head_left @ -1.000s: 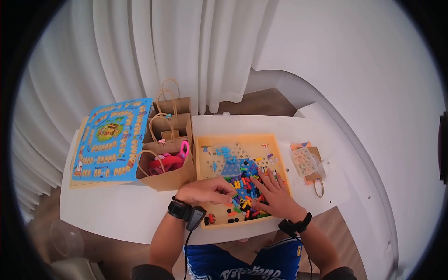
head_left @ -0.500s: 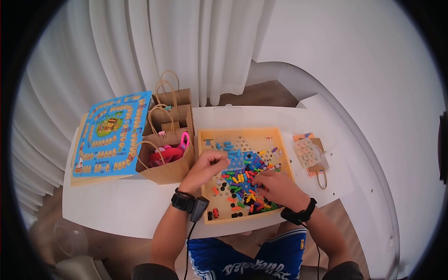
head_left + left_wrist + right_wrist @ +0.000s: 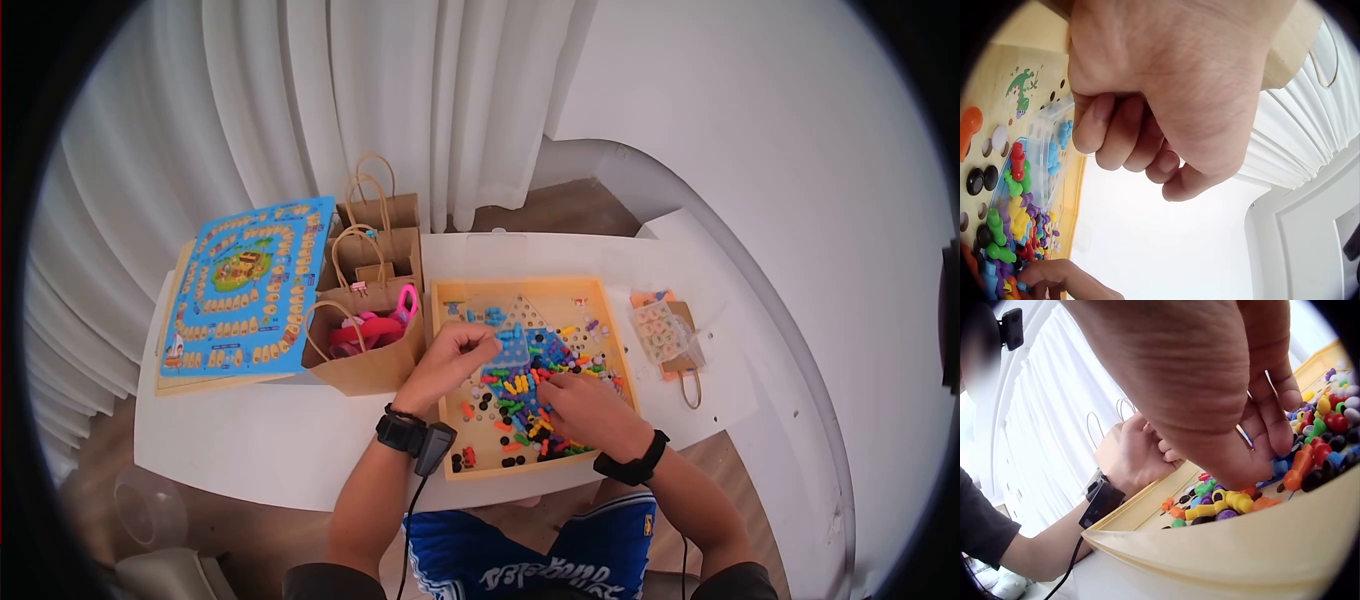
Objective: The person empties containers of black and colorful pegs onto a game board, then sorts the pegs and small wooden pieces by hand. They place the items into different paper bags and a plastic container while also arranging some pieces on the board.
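Above the left part of a wooden tray (image 3: 455,440), my left hand (image 3: 457,360) has its fingers curled in, with no piece visible in it. Beside its fingertips sits a clear container (image 3: 512,347) with blue pegs (image 3: 1054,156). My right hand (image 3: 590,408) reaches into a heap of colourful pegs (image 3: 520,408), fingers bent and tips touching the pieces. In the right wrist view, a blue peg (image 3: 1281,467) lies against the fingertips of the right hand (image 3: 1210,412); whether they pinch it cannot be seen.
Brown paper bags (image 3: 375,370) stand left of the tray, one holding pink and red items. Beyond them lies a blue game board (image 3: 240,285). Right of the tray are a clear box of small pieces (image 3: 660,335) and a flat paper bag (image 3: 690,350).
My left hand has risen from the pegs toward the clear container. The right hand, spread flat over the heap a second ago, now has its fingers bent down into it.
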The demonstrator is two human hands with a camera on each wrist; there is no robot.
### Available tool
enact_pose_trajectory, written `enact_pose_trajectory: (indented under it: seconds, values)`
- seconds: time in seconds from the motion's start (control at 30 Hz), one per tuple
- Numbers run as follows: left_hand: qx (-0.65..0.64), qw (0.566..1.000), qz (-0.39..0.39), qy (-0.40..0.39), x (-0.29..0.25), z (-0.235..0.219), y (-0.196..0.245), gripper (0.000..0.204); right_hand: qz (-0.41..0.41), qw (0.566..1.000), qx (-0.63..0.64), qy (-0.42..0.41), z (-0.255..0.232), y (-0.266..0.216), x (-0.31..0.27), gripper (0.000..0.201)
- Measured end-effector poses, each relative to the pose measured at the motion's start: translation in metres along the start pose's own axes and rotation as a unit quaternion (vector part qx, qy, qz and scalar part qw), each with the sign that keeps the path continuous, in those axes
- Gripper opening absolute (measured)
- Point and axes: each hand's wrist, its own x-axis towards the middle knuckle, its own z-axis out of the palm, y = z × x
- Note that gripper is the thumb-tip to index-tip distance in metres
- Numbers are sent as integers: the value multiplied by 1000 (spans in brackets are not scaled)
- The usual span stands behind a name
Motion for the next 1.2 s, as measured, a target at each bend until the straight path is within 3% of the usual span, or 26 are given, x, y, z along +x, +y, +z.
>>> enact_pose_trajectory:
  seconds: [0.13,0.23,0.3,0.5,0.6,0.73,0.83,0.93,1.03,1.1,1.2]
  values:
    - [7,1000,-4,-4,1,-2,-5,38,-34,999,24,32,-4,-1,5,16]
    - [10,1000,1,1,1,-1,-3,38,4,996,91,14,-15,4,17,14]
    - [14,1000,6,4,1,0,-3,38,21,991,121,49,-11,10,29,14]
    - [3,1000,-10,7,0,1,0,39,-28,994,73,76,9,6,32,17]
    - [-6,1000,-21,12,0,0,-1,38,-1,999,37,31,8,4,33,17]
    - [-5,1000,-19,6,0,1,-2,38,-6,999,25,31,6,9,30,18]
    - [-3,1000,-14,14,2,-1,-4,38,-35,995,83,50,-4,20,31,22]
    - [-2,1000,-17,9,0,0,-1,38,0,990,134,32,-28,21,41,28]
    - [-1,1000,-18,3,1,-3,-5,36,40,976,199,77,-38,15,58,30]
    - [-4,1000,-22,4,0,-2,-4,35,5,961,211,181,-35,13,64,26]
    - [-12,1000,-6,9,0,-2,-3,35,-12,962,194,194,-27,12,60,23]
